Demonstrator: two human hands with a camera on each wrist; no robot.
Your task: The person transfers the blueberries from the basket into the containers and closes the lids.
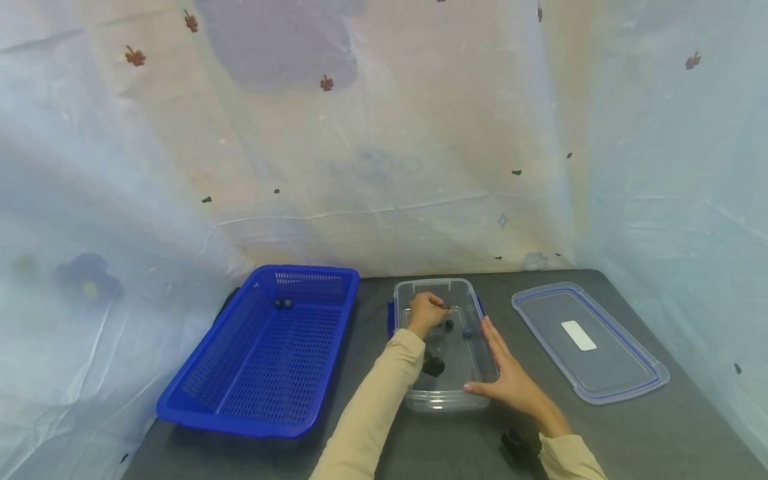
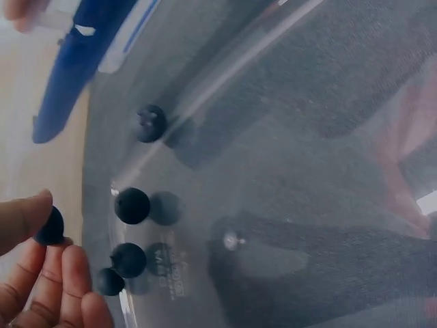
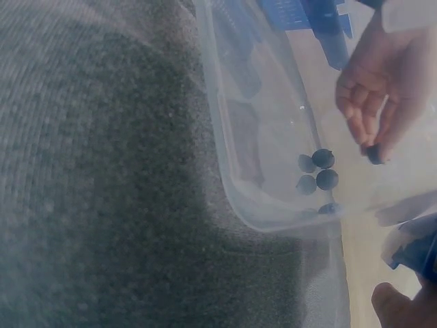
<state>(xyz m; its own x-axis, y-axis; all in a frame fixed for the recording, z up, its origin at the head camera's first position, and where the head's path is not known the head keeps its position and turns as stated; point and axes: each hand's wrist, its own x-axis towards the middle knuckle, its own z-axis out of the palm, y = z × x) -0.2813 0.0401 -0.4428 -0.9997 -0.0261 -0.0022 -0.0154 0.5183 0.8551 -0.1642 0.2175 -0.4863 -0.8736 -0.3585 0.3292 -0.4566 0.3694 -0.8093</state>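
Observation:
My left hand (image 1: 425,312) reaches over the clear plastic container (image 1: 437,393) and pinches a blueberry (image 2: 51,227) between thumb and fingertips. Several more dark blueberries (image 2: 132,206) lie at one end of the container's bottom, their reflections beside them. My right hand (image 1: 509,381) spreads along the container's right side, fingers extended on the outer wall and thumb at the near corner. Only a thumb of that hand (image 3: 396,307) shows in the right wrist view, close to a blue clip (image 3: 418,249).
To the left stands a blue slotted basket (image 1: 240,427) with two blueberries (image 1: 288,303) near its far end. A clear lid (image 1: 606,373) with a blue seal and a white label lies on the right of the grey table (image 1: 384,440). A patterned plastic sheet (image 1: 384,167) hangs behind.

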